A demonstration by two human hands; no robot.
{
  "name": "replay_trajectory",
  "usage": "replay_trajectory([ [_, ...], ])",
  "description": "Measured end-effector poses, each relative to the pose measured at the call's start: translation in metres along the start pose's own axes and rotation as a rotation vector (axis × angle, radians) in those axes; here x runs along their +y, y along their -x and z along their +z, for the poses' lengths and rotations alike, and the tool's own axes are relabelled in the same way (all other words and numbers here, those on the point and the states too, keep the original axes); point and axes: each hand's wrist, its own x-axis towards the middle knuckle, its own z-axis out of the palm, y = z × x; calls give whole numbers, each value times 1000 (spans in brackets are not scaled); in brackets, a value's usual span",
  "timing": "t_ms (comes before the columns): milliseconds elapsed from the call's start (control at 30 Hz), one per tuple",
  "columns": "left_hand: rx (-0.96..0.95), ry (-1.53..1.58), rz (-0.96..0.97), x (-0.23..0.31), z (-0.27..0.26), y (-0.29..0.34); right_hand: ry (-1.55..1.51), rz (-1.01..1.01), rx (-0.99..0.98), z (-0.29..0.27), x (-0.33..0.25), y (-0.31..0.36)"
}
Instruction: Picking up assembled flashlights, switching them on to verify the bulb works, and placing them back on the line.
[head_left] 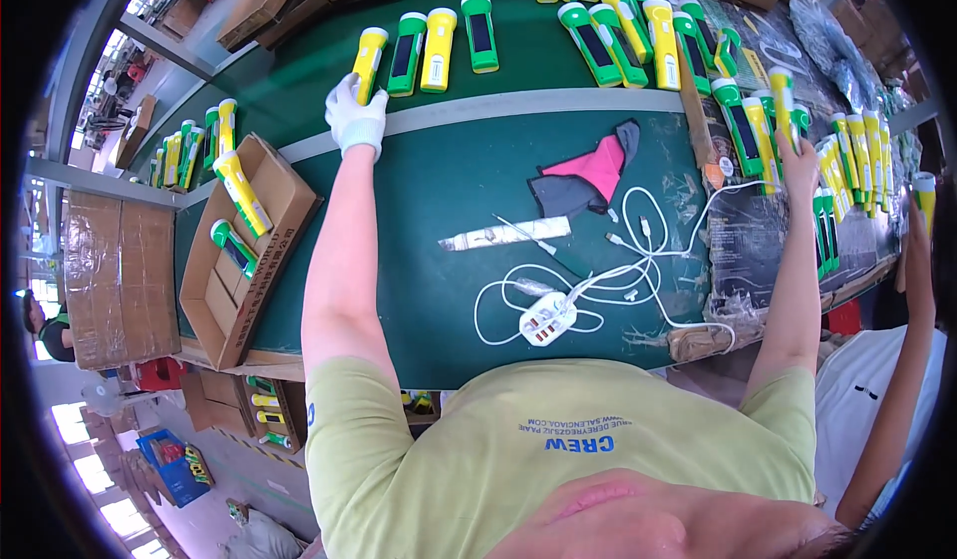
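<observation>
My left hand (356, 118), in a white glove, has its fingers wrapped round the lower end of a yellow flashlight (370, 52) on the far side of the green table. Beside it stand a green flashlight (407, 54) with a dark panel, another yellow flashlight (439, 50) and a further green flashlight (481, 32). Bare, my right hand (798, 167) reaches out to the right and grips a yellow flashlight (782, 90) with a white head. Around that hand are several green and yellow flashlights on a cardboard-covered surface; my fingers partly hide the held one.
A white USB charger (547, 320) with tangled cables lies before me, near a pink and grey cloth (594, 172) and a whitish strip (510, 233). At left, an open cardboard box (221, 327) contains flashlights. A co-worker's hand (918, 235) holds a flashlight at far right.
</observation>
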Motion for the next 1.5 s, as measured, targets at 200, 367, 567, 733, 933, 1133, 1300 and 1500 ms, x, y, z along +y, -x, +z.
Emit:
replay_trajectory([
  [200,-214,138,-157,-32,9,-25,-369,52,-37,27,14,-7],
  [367,-410,1757,-724,-1,-18,32,-470,122,-16,26,29,-2],
  [567,-1027,1808,-610,65,-96,178,-849,68,284,13,6,22],
  [733,-1535,2190,-814,101,-129,244,-1214,21,-144,-17,-110,120],
  [933,-1933,2326,-964,116,-125,281,-1064,-201,-434,-10,-188,205],
  [1133,-1824,2028,-925,115,-139,293,-1189,-79,-699,-24,-197,215],
  [1300,-881,602,344,132,-139,298,-951,-252,-623,-31,-192,212],
  [1500,-1677,1523,-405,154,-132,267,-1527,-164,-914,-17,-184,207],
])
